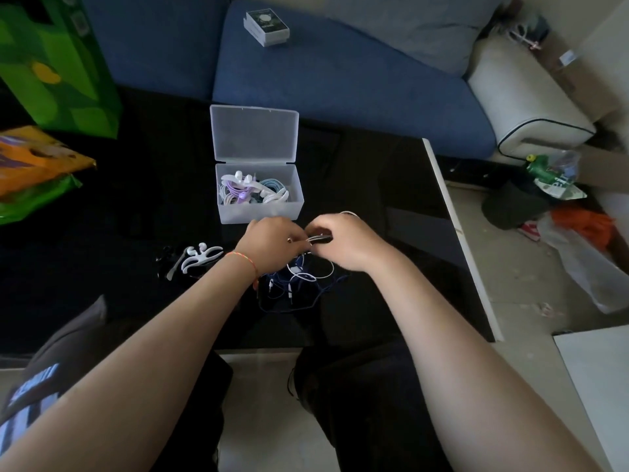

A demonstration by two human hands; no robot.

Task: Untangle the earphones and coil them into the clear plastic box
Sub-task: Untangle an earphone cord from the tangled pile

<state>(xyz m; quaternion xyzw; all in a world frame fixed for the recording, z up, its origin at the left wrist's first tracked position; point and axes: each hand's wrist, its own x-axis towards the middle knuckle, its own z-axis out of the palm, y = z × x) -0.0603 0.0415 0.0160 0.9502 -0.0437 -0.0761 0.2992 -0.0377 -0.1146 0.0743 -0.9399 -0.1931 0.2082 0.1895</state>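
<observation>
- The clear plastic box [260, 206] stands on the black surface [374, 199], its hinged lid [254, 136] open and leaning back.
- Inside the box lie coiled earphones [252, 190] in white, purple and pale blue.
- Just in front of the box, the left hand [274, 243] and right hand [343, 241] meet, each grip pinching a white cable [318, 238].
- A tangle of white and dark blue earphones [299, 281] hangs below the hands.
- Left of the tangle, well apart from the box, lies a white winder [199, 257].
</observation>
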